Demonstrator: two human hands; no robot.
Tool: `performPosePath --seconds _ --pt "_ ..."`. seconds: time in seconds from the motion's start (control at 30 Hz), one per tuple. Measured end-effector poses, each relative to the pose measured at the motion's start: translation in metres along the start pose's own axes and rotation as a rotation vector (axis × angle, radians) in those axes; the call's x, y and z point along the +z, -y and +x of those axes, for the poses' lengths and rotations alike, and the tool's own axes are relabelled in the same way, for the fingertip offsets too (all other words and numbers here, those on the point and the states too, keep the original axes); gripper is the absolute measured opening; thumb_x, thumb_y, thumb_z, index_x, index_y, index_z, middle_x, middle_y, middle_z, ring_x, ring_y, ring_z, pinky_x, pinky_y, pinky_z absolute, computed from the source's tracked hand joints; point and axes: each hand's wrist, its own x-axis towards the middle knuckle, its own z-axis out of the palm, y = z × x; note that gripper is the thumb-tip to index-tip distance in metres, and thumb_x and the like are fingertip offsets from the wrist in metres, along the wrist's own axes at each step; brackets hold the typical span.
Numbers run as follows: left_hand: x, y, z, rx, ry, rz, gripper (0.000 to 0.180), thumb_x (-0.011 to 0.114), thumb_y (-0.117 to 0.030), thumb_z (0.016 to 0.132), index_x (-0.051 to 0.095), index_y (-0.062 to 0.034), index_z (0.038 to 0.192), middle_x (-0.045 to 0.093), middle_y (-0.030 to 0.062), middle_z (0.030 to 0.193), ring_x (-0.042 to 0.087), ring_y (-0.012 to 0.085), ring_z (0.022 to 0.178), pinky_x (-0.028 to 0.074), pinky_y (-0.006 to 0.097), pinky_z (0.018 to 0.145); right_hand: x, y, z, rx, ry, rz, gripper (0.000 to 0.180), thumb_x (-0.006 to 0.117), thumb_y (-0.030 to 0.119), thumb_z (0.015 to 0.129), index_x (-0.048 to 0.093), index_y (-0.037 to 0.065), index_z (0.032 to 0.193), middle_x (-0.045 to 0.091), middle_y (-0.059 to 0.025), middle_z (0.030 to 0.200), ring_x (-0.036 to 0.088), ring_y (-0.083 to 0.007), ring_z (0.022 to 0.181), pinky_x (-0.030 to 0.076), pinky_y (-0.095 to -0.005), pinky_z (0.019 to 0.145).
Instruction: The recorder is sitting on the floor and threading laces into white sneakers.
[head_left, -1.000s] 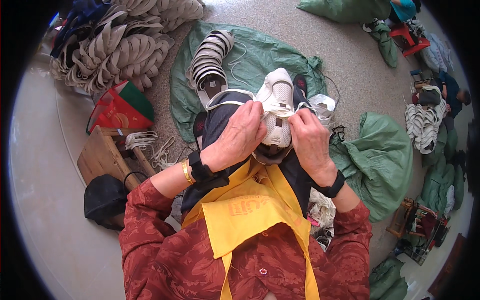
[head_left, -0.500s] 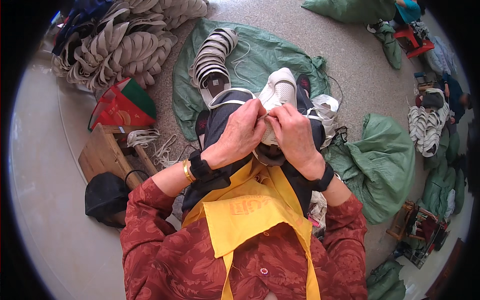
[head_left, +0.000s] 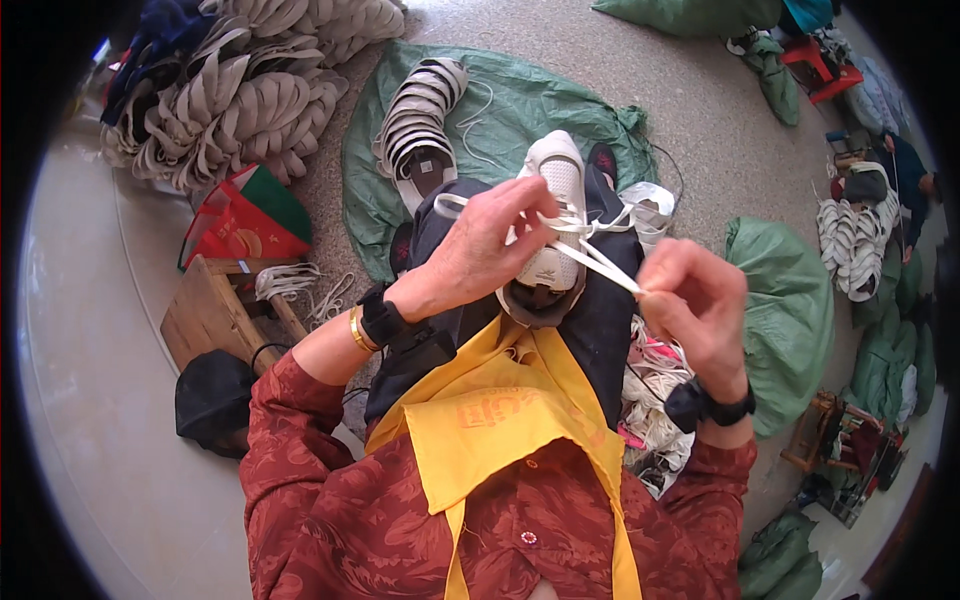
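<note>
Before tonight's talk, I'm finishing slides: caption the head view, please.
Right hand holds white laces stretched out from a white shoe, the left hand close by.

The dark-red long-sleeved fabric shirt (head_left: 350,530) bears a paler leafy pattern, the yellow cloth apron (head_left: 490,455) orange print. The perforated white lace-up shoe (head_left: 553,270) has a flat white fabric lace (head_left: 612,271); the crumpled green plastic sheet (head_left: 540,90) is plain.

a white shoe (head_left: 551,268) with a perforated upper lies on the lap, toe pointing away, its white lace (head_left: 622,279) stretched rightward
</note>
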Motion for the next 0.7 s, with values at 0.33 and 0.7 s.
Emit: performPosePath --seconds 0.33,0.7 --pt "0.003 0.007 0.002 -0.267 0.201 -0.482 0.010 0.066 -0.009 0.102 0.058 -0.0030 0.100 0.064 -0.0016 0.090 0.058 0.0043 0.084 0.048 0.023 0.070 -0.005 -0.034 0.010 -0.094 -0.081 0.168 0.017 0.055 0.013 0.107 0.057 0.002 0.094 0.065 -0.0062 0.089 0.056 -0.0067 0.068 0.047 -0.0212 0.060" --pt "-0.141 0.031 -0.066 -0.518 0.023 -0.256 0.024 0.056 -0.024 0.109 0.057 -0.0067 0.092 0.052 -0.0059 0.079 0.045 0.0035 0.071 0.035 0.024 0.061 -0.201 -0.165 -0.155 0.223 -0.681 0.192 0.020 0.051 0.016 0.108 0.051 0.010 0.090 0.053 0.0036 0.073 0.049 -0.0034 0.059 0.039 -0.0196 0.048"
